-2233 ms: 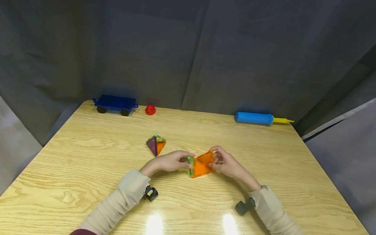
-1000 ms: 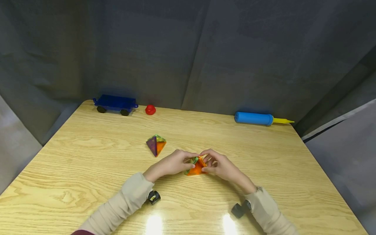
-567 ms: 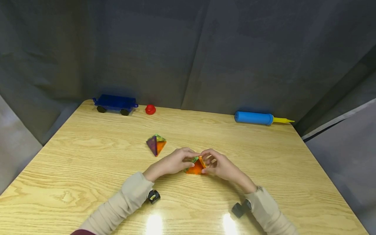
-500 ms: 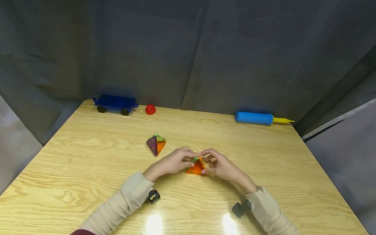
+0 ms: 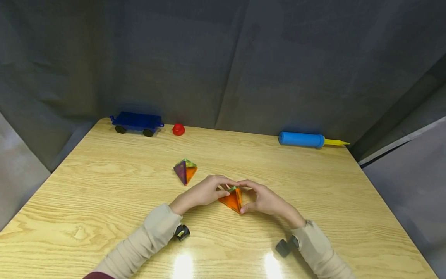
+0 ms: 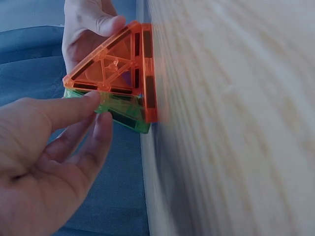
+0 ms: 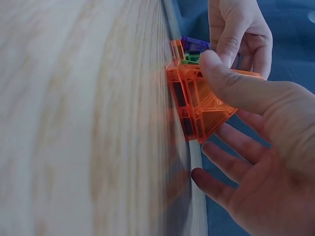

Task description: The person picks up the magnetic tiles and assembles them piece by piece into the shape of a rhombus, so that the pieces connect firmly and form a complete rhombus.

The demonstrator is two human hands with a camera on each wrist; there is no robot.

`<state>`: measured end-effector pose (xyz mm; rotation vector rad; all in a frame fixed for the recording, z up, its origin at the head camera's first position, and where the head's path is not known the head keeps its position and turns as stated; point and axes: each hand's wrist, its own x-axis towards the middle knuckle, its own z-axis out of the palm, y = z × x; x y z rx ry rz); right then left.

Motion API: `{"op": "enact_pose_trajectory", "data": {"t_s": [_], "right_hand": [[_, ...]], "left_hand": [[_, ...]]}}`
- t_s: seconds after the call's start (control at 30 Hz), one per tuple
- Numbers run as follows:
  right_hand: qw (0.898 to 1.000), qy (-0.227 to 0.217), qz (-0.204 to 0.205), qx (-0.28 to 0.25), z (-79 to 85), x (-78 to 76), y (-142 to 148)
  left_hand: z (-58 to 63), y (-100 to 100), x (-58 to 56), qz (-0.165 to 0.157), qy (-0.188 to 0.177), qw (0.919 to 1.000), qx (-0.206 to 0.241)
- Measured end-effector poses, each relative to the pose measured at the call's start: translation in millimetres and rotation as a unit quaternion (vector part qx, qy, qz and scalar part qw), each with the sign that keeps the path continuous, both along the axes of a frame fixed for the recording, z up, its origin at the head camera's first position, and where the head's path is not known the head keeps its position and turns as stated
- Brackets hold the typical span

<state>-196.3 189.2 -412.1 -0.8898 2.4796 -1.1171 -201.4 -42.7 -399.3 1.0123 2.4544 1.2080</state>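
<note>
Between the two hands stands a small pyramid of see-through magnetic tiles, with orange triangles (image 5: 229, 200) toward the near and right sides and a green triangle (image 6: 128, 106) on the left. My left hand (image 5: 203, 192) pinches the green side between thumb and fingers. The right hand (image 5: 266, 199) spans the orange side, its thumb at the low near corner and its index finger at the peak; the other fingers are spread apart in the right wrist view. The index fingertips of both hands meet over the top. In both wrist views the orange tiles (image 7: 209, 115) stand close against the table.
Left of the hands sits a second pyramid (image 5: 180, 172) of purple, orange and green tiles. Along the back edge are a blue wheeled cart (image 5: 137, 122), a red knob-shaped piece (image 5: 178, 130) and a blue pump (image 5: 301, 139) with a yellow nozzle. A dark curtain (image 5: 223, 66) hangs behind the table.
The orange and green tiles, spread wider at first, have been folded together into a pyramid. It has since turned slightly, and the right thumb has slid to the near corner.
</note>
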Motion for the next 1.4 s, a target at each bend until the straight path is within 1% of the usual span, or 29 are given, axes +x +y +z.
{"op": "enact_pose_trajectory", "data": {"t_s": [0.07, 0.17, 0.27, 0.33, 0.47, 0.67, 0.83, 0.93, 1.03, 1.1, 1.23, 1.4], "right_hand": [[1.0, 0.01, 0.001, -0.002, 0.2, -0.5, -0.7], [1.0, 0.026, -0.003, -0.004, 0.0, -0.9, -1.1], [0.999, 0.029, -0.013, -0.007, 0.2, -0.7, -1.6], [0.999, 0.03, -0.023, -0.006, 0.6, -0.2, -1.9], [0.999, 0.036, -0.039, -0.001, 1.4, 0.9, -1.8], [0.998, 0.037, -0.043, 0.003, 1.5, 1.3, -1.0], [0.998, 0.045, -0.045, 0.004, 2.1, 1.7, -1.1], [0.997, 0.053, -0.048, 0.013, 1.4, 1.2, -1.3], [0.997, 0.054, -0.049, 0.028, -0.2, 0.5, -1.3], [0.997, 0.046, -0.046, 0.032, -0.5, 0.7, -1.1], [0.998, 0.036, -0.035, 0.028, -0.9, 1.0, -0.3], [0.999, 0.036, -0.031, 0.027, -1.5, 0.3, -0.3]], "left_hand": [[0.4, 0.1, 0.0, -0.002, 0.002, 1.0, 0.001], [1.3, 0.2, 0.6, -0.006, -0.006, 0.9999, 0.009], [2.2, 0.8, 1.1, -0.013, -0.016, 0.9998, 0.008], [2.2, 1.3, 1.4, -0.016, -0.02, 0.9997, 0.003], [2.8, 1.7, 2.7, -0.028, -0.011, 0.9994, -0.018], [0.8, 0.9, 4.7, -0.052, -0.024, 0.9972, -0.048], [0.8, 1.5, 6.0, -0.061, -0.022, 0.9966, -0.051], [0.8, 1.8, 6.0, -0.067, -0.03, 0.9962, -0.046], [-0.1, 2.1, 5.9, -0.07, -0.033, 0.9957, -0.051], [-1.1, 2.1, 5.9, -0.068, -0.037, 0.9954, -0.055], [-2.1, 1.9, 6.3, -0.063, -0.05, 0.9946, -0.066], [-2.0, 2.0, 6.1, -0.059, -0.049, 0.9946, -0.069]]}}
